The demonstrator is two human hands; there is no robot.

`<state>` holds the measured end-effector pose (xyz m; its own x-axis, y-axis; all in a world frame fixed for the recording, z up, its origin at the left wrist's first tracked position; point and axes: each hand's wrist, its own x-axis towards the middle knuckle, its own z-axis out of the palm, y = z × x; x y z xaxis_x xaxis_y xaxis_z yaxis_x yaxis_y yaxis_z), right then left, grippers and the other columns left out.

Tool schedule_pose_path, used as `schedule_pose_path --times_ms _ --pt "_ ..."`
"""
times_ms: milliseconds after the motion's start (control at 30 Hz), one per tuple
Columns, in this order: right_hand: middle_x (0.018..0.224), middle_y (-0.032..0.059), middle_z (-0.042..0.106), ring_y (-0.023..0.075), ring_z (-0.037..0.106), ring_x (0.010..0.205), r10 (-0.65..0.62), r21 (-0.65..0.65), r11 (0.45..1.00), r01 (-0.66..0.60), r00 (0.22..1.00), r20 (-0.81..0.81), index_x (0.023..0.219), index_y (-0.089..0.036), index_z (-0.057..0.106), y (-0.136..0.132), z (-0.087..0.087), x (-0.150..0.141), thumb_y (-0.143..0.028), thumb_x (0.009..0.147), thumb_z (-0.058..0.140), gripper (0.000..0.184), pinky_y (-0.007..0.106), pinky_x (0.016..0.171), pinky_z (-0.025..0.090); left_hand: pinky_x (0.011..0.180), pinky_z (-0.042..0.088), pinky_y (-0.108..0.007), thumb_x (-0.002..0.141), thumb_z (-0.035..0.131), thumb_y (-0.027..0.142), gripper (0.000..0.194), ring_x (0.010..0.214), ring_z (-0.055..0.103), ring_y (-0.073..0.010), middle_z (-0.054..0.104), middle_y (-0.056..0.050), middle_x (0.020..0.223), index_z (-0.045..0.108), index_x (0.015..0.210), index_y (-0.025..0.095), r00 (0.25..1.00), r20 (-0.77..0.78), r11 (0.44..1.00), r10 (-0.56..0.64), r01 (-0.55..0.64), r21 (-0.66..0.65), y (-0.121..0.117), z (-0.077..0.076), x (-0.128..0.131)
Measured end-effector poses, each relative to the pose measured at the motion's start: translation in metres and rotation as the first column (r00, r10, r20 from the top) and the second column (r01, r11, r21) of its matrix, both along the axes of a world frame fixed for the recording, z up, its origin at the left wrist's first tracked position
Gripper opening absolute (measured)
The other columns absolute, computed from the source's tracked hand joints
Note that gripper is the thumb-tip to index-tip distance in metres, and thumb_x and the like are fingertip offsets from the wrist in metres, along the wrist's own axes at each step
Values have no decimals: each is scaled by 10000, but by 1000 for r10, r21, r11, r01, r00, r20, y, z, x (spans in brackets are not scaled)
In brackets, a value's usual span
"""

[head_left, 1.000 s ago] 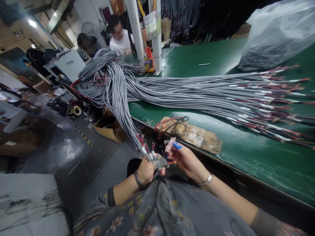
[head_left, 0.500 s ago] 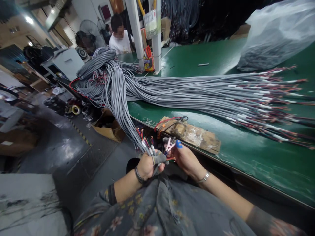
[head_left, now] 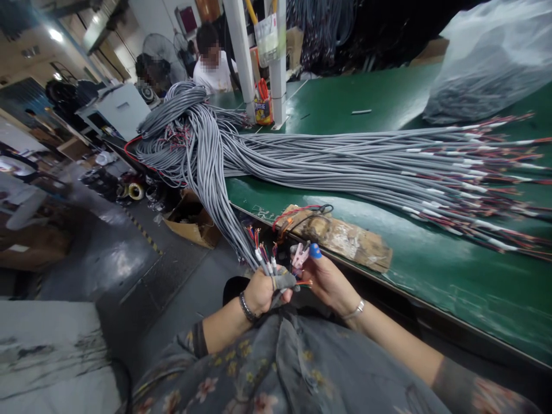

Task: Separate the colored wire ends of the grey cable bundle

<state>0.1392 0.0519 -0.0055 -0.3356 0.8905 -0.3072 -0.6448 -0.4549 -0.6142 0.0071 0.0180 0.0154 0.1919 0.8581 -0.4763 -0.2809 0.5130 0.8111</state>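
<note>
My left hand (head_left: pixel 262 292), with grey covers on its fingers, is closed around the ends of several grey cables (head_left: pixel 244 247). White sleeves and stripped coloured wires (head_left: pixel 255 234) stick up above the fist. Another cable's orange and green wires (head_left: pixel 305 283) point out of it to the right. Close beside it, my right hand (head_left: pixel 332 286), blue tape around the thumb, pinches a small pale pink clip (head_left: pixel 299 255). Its other fingers are partly hidden, and I cannot tell whether the clip touches a wire.
A large bundle of grey cables (head_left: pixel 328 158) lies across the green table (head_left: pixel 431 287). A worn wooden board (head_left: pixel 357 241) with a red and black lead sits at the near edge. A clear plastic bag (head_left: pixel 487 69), a white post (head_left: pixel 279 75) and a seated person (head_left: pixel 213 69) are beyond.
The pink clip has turned in my right hand and its arms look closer together. My left hand still grips the cables; the view has shifted slightly.
</note>
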Motion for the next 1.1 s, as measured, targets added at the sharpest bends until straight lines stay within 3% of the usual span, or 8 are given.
schedule_pose_path --times_ms 167,367,633,933,1100 --pt "711 28 670 132 546 577 121 -34 992 -124 989 -83 777 -200 717 -3 4 3 -642 622 734 469 252 553 477 368 274 -203 492 810 450 402 311 404 -67 519 -6 358 565 475 132 999 -2 996 42 -42 83 -9 3 -2" --pt "645 -7 631 108 522 571 6 21 1000 -5 1000 -31 757 -189 721 -7 8 3 -481 612 821 341 219 542 466 393 302 -210 538 779 489 419 340 415 -73 511 -4 358 562 442 143 995 -66 985 73 -62 159 -15 12 0" --pt "600 -13 608 115 482 531 30 -5 1000 -30 999 -31 740 -199 702 -4 8 4 -514 569 832 381 239 507 420 387 308 -214 537 778 510 438 330 417 -76 511 -4 358 553 442 146 989 -57 981 135 -125 151 -10 16 11" --pt "584 -2 545 128 452 540 17 126 992 -25 998 61 632 -205 663 -5 12 3 -619 623 746 421 263 519 403 394 316 -209 543 775 510 444 335 424 -72 514 -6 360 551 435 142 988 -51 977 145 -135 167 -9 14 14" --pt "599 1 565 134 461 533 19 74 997 -27 994 111 666 -208 646 -5 9 2 -596 606 767 411 272 514 404 401 324 -213 572 770 500 434 341 427 -75 515 -7 364 557 443 144 988 -56 975 146 -134 176 -9 11 13"
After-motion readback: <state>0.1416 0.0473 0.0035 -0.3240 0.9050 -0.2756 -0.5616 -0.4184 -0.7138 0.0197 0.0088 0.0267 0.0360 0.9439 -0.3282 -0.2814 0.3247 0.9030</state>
